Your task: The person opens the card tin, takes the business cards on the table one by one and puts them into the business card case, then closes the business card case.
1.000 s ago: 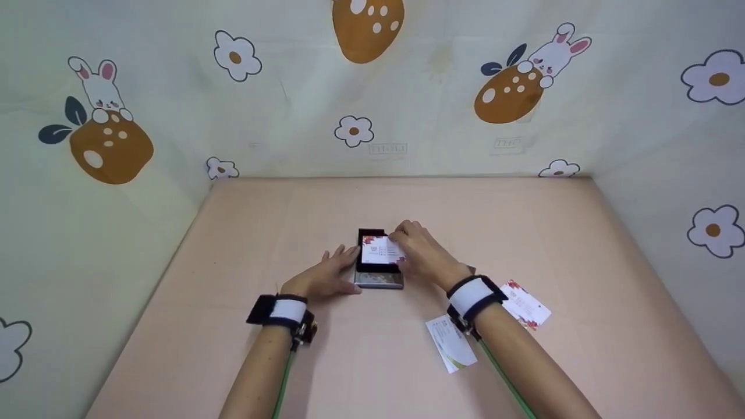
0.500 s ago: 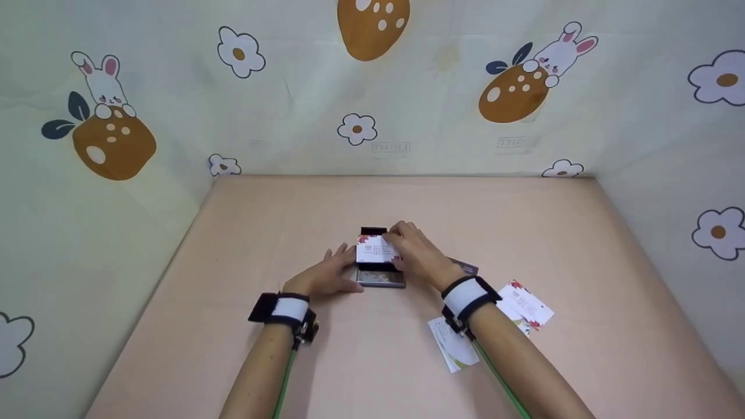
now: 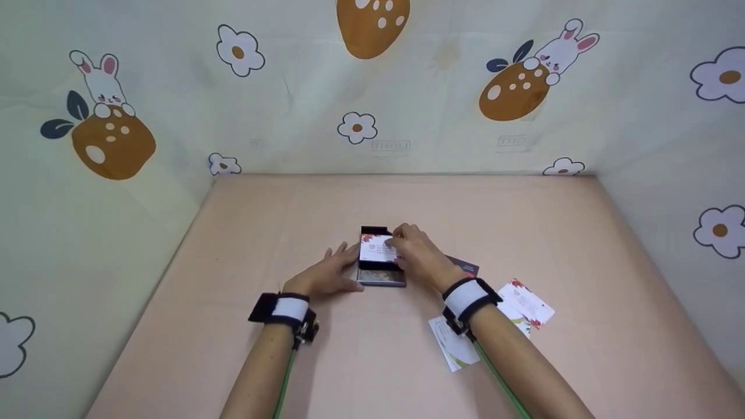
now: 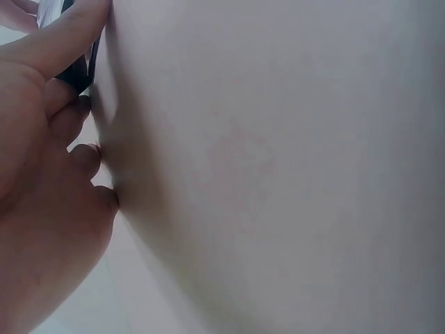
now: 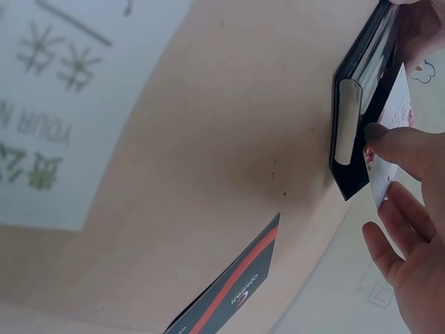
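left hand (image 3: 327,276): rests on bench at 9 o'clock of card case, fingers (image 4: 62,42) straight, pressed against its left side
right hand (image 3: 422,256): at 3 o'clock of case, fingers (image 5: 400,149) clamped on white card
white card (image 3: 377,250): red corner print, lying over the open case, edge in the slot
card case (image 3: 379,273): black, open, mid bench (image 3: 372,361), between both hands
dark card (image 3: 463,266): red stripe, flat on bench, 4 o'clock of case
loose cards (image 3: 527,304): 2 white ones near right wrist, 5 o'clock of case
wall (image 3: 407,105): bunny and flower print at 12 o'clock
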`<state>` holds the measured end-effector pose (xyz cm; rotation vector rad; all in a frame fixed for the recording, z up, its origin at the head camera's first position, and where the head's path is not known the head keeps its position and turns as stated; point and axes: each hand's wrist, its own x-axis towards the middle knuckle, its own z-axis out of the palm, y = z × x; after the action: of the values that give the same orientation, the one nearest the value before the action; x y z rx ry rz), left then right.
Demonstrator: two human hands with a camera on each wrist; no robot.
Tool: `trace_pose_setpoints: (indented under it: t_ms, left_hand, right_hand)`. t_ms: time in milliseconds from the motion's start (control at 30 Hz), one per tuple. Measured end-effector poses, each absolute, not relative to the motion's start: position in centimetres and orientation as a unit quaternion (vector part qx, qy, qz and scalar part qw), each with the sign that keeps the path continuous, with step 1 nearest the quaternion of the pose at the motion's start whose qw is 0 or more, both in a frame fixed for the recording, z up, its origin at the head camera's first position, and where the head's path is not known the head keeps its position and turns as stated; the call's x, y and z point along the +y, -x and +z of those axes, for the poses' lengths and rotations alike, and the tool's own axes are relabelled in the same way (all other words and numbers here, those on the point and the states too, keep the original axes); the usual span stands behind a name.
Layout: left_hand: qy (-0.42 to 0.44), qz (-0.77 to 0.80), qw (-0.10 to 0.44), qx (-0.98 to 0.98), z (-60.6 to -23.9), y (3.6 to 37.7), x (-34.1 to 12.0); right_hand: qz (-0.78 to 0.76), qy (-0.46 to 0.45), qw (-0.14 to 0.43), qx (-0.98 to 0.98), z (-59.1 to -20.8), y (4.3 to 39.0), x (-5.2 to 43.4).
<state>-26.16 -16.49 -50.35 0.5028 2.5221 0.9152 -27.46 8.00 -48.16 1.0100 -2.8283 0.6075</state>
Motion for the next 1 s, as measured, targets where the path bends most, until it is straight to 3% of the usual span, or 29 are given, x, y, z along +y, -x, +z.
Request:
trace_pose_setpoints:
  t_ms: [1000]
  left_hand:
    - [-0.168,0.323,0.216,0.906,-50.21,26.21,-16.40]
  right_hand:
    - [0.138,-0.298,-0.019,-0.944,-48.60,26.52,7.31]
